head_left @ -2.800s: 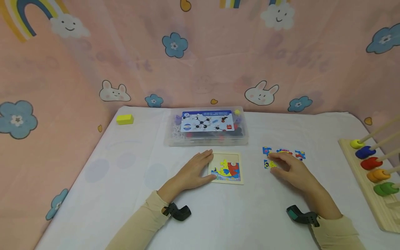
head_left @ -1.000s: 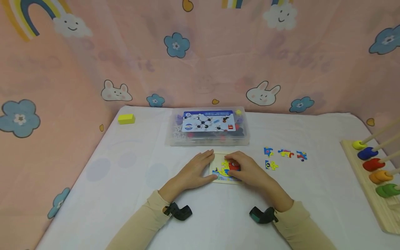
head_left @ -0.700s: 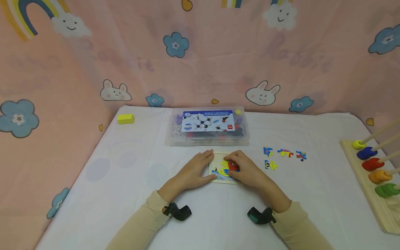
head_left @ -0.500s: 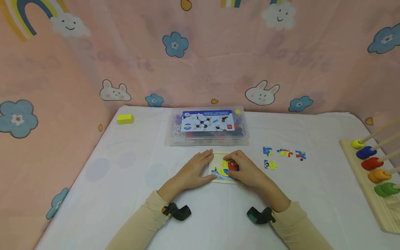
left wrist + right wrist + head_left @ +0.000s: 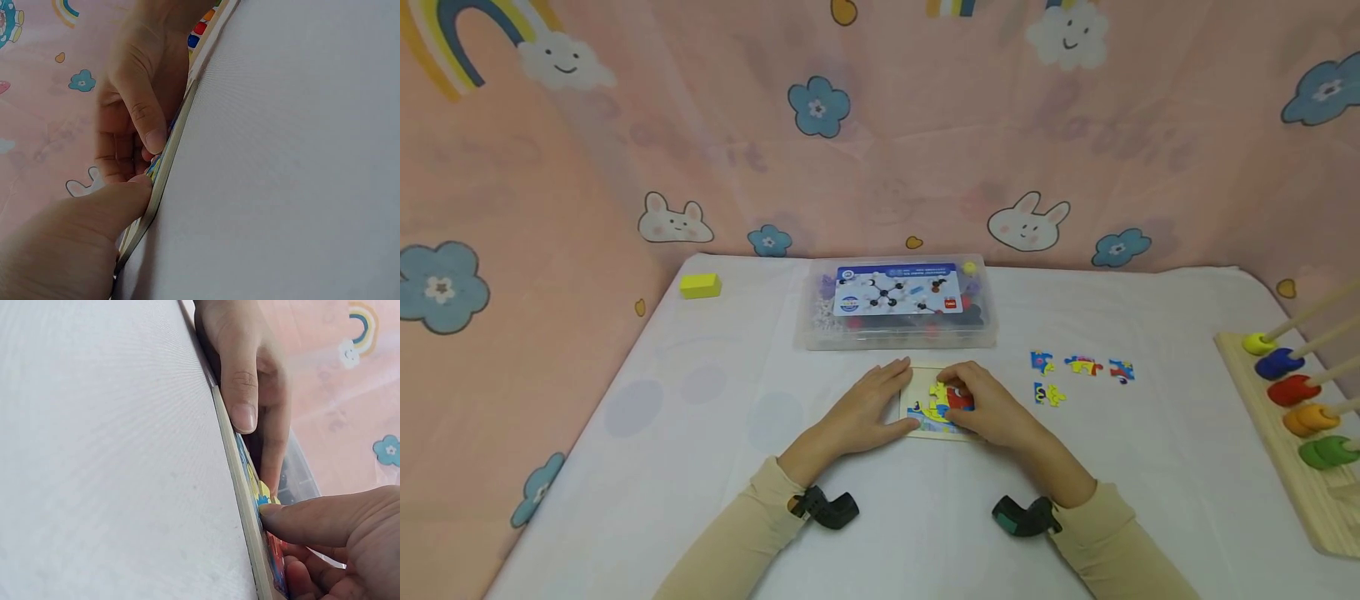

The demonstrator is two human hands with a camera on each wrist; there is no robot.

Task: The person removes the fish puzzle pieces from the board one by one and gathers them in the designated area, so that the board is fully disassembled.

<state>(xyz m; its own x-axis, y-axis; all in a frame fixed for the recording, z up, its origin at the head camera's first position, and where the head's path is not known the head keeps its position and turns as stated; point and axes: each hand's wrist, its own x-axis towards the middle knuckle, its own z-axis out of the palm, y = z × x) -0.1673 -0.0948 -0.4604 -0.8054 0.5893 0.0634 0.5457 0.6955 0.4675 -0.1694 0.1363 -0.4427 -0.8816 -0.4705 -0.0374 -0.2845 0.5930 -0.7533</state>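
Several loose pieces lie unplaced right of my right hand; I judge the frame between both hands part-filled, left hand resting straight-fingered on it, right apparently pinching the red piece inside.

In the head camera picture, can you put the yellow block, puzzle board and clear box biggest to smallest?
1. Clear box, looks largest
2. Puzzle board, partly covered by the left hand and right hand
3. Yellow block

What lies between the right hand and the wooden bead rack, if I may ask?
In the head view, several loose puzzle pieces lie on the white cloth between the right hand and the wooden bead rack.
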